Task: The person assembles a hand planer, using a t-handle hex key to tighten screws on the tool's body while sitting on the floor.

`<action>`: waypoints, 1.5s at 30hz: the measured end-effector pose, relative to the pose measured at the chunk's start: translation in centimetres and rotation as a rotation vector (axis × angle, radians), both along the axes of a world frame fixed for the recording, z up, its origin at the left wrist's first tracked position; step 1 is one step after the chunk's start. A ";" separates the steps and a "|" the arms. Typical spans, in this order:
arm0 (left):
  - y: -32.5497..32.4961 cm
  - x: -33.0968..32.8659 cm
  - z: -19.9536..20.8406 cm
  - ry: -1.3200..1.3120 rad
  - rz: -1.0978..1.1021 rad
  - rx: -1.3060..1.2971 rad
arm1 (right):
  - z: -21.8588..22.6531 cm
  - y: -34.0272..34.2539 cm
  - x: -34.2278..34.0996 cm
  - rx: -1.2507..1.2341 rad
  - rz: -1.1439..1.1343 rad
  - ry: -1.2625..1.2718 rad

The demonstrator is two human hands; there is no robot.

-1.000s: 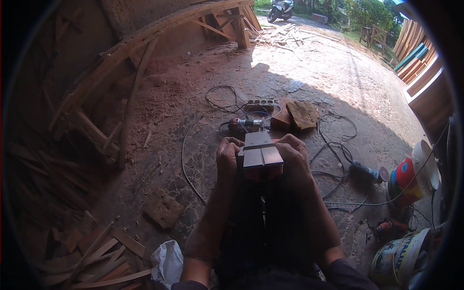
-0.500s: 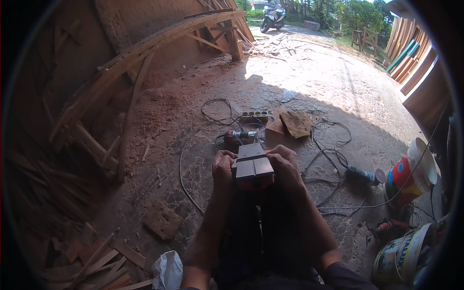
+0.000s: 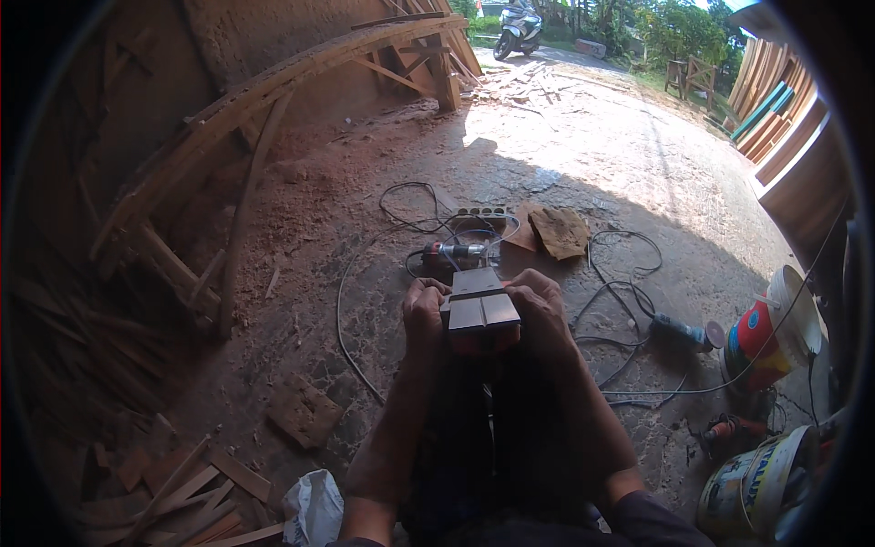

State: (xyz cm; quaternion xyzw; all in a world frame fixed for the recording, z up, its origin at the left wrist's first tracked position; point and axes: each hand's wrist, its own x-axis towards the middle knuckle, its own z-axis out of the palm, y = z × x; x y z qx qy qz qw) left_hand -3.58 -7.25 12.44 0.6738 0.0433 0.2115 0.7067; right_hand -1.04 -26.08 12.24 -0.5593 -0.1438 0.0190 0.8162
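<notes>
Between my two hands an electric hand planer (image 3: 483, 312) is held upside down, its flat metal sole plates facing up and a bit of red body showing below. My left hand (image 3: 425, 308) is closed on its left side, fingers curled near the gap between the plates. My right hand (image 3: 540, 304) grips the opposite side in the same way. The planer's underside and the ends of several fingers are hidden. Just beyond it, a red and silver power tool (image 3: 453, 254) lies on the floor.
Past that tool are a power strip (image 3: 480, 218) and a rough wood piece (image 3: 560, 233). Cables (image 3: 612, 290) loop across the floor. An angle grinder (image 3: 684, 332) and paint buckets (image 3: 759, 342) stand at right. Wood offcuts (image 3: 196, 492) pile up at lower left, below a timber bench (image 3: 301, 77).
The planer and both hands sit slightly farther right and lower in the picture. My grip looks the same.
</notes>
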 end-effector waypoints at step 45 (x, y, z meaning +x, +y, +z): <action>0.6 -0.5 2.8 0.245 -0.244 -0.375 | 0.6 -0.6 -0.2 -0.011 0.068 0.083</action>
